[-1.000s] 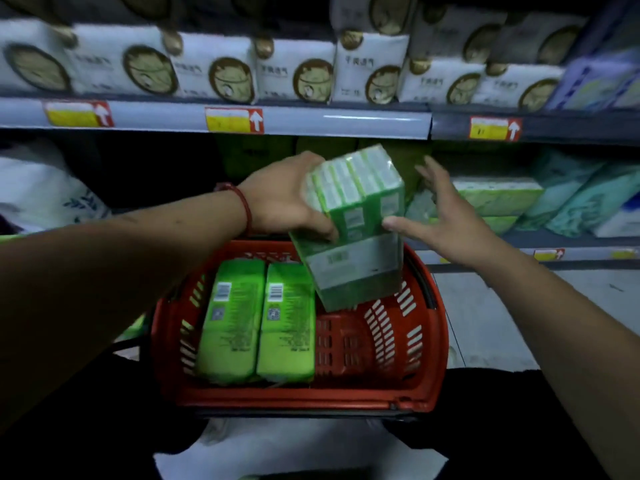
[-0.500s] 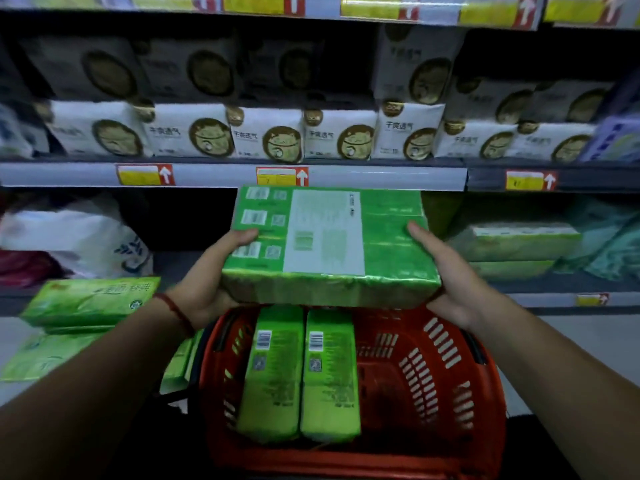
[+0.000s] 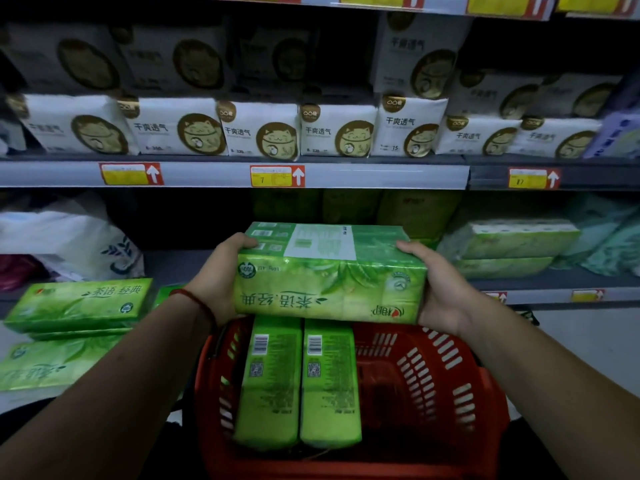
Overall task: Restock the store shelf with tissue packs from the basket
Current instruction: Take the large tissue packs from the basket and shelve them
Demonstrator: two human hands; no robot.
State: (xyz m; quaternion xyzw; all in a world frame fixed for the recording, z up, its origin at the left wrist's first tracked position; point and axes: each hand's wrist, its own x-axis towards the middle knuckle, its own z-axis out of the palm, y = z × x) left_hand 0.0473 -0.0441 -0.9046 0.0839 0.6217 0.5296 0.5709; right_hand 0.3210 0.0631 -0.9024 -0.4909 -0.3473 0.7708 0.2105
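**Tissue pack held level, ready for the shelf**

Above the red basket [image 3: 450, 368], a green tissue pack [image 3: 329, 271] is held between both hands, one at each short end. The left hand [image 3: 214, 275] has its fingers [image 3: 242, 239] curled over the top edge and its palm pressed to the end; the right hand [image 3: 443, 289] mirrors it, fingers [image 3: 408, 245] lying along the opposite end. Both are closed snugly on the pack, a grip that suits a soft, wide bundle, since squeezing from the ends keeps it flat and stops it sagging.

The pack sits level, long side toward the shelf [image 3: 180, 265], roughly in line with the dark gap behind it, which looks like the intended slot. Its printed face is upside down to the wearer, so it may need turning if the label should face shoppers. Similar green packs [image 3: 79, 303] lie stacked at the left, and paler packs [image 3: 512, 244] on the shelf to the right.

Two more green packs [image 3: 298, 382] stand side by side in the basket, so the restocking appears partway through.
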